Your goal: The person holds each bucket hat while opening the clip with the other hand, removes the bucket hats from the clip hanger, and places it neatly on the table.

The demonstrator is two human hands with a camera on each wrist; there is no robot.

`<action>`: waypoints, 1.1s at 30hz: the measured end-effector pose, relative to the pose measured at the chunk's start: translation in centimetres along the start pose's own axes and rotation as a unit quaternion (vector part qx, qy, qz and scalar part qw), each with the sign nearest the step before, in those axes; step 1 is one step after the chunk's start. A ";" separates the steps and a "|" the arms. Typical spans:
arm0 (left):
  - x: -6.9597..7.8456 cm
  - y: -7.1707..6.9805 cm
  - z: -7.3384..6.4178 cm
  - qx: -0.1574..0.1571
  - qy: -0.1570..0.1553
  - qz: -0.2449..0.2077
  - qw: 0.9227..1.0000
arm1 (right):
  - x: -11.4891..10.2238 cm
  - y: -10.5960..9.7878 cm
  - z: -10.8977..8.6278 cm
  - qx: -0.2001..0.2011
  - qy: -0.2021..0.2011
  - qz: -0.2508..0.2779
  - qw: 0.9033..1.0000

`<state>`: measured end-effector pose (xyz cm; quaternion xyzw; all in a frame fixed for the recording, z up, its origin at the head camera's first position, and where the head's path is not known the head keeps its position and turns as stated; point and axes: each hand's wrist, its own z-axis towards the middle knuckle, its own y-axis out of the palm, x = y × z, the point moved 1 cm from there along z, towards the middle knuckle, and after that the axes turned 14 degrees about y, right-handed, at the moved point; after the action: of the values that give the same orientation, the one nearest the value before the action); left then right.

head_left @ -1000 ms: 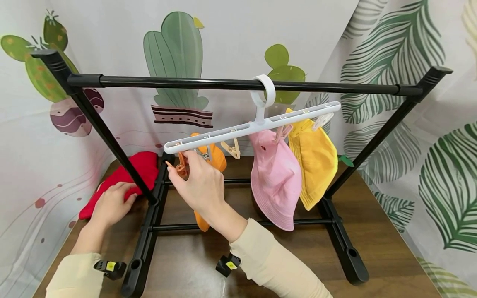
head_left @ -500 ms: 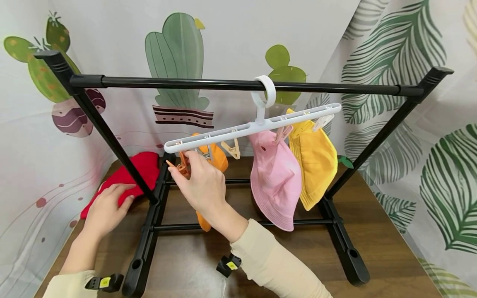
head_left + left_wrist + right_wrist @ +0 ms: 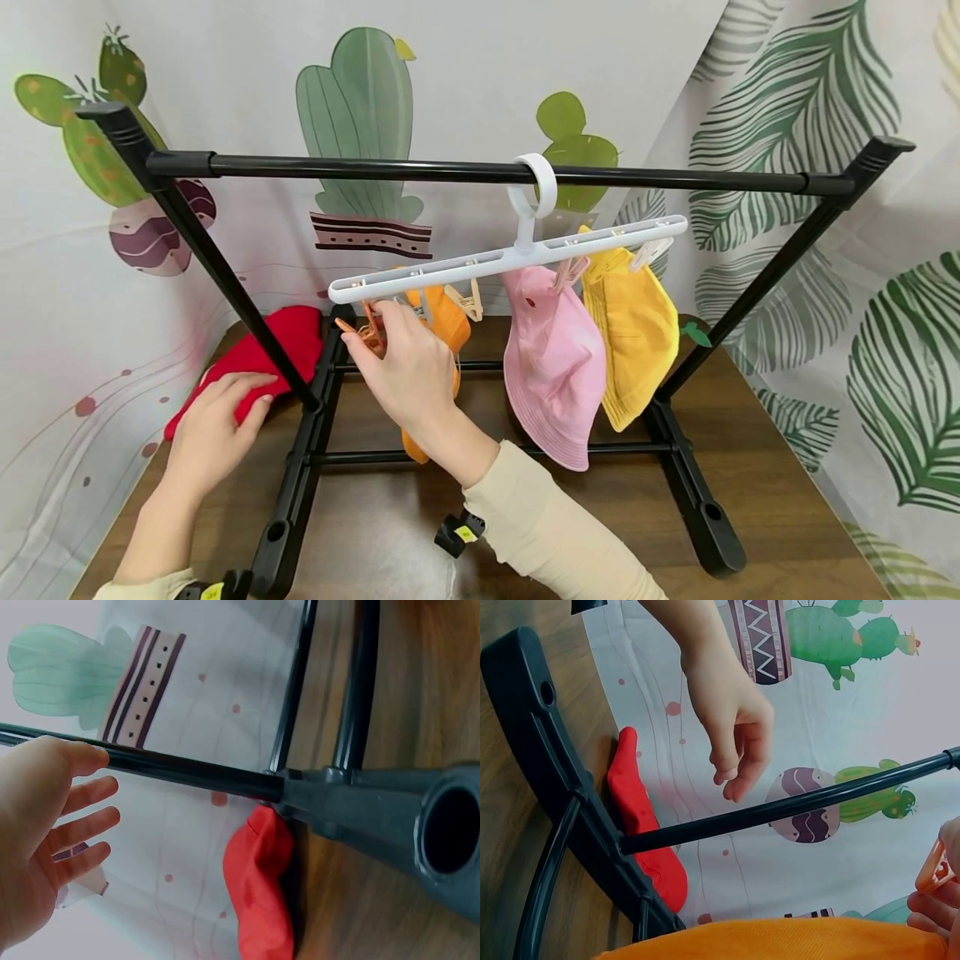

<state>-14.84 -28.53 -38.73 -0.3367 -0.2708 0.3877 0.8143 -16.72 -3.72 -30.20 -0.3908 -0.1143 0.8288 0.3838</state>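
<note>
My right hand (image 3: 411, 367) pinches an orange clothes clip (image 3: 369, 332) at the left end of a white clip hanger (image 3: 487, 265). Behind that hand an orange hat (image 3: 447, 321) hangs, partly hidden. Over the table at the left, my left hand (image 3: 217, 429) holds nothing, its fingers loosely bent. It overlaps a red hat (image 3: 296, 342) in the head view, but the right wrist view shows this hand (image 3: 731, 712) raised apart from the red hat (image 3: 634, 799). A pink bucket hat (image 3: 555, 367) and a yellow bucket hat (image 3: 633, 333) hang from the hanger's right half.
A black rack (image 3: 375, 168) stands on the wooden table (image 3: 780, 508), the hanger's ring looped over its top bar. Its left post (image 3: 202, 776) slants close to my left hand. A beige clip (image 3: 467, 298) hangs with nothing in it. A printed curtain (image 3: 480, 75) backs the table.
My left hand has drawn back a little from over the red hat. The hanger's right end has dipped slightly, and the orange hat has swung right. My right hand keeps its pinch on the clip.
</note>
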 end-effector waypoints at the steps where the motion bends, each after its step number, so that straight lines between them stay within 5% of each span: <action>1: 0.2 -0.1 0.0 0.004 0.003 0.000 1.000 | 0.0 0.0 0.0 0.001 0.000 0.001 1.000; 18: 2.9 -0.7 0.7 0.052 0.071 -0.030 0.996 | -0.1 0.0 -0.2 0.014 -0.011 0.004 1.000; 33: 4.4 0.0 1.0 0.028 0.064 -0.058 0.996 | -0.2 -0.5 0.5 -0.006 -0.028 0.042 0.999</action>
<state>-13.09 -24.61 -37.32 -0.3220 -0.2260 0.3250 0.8600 -16.80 -3.47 -29.51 -0.3740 -0.1137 0.8542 0.3429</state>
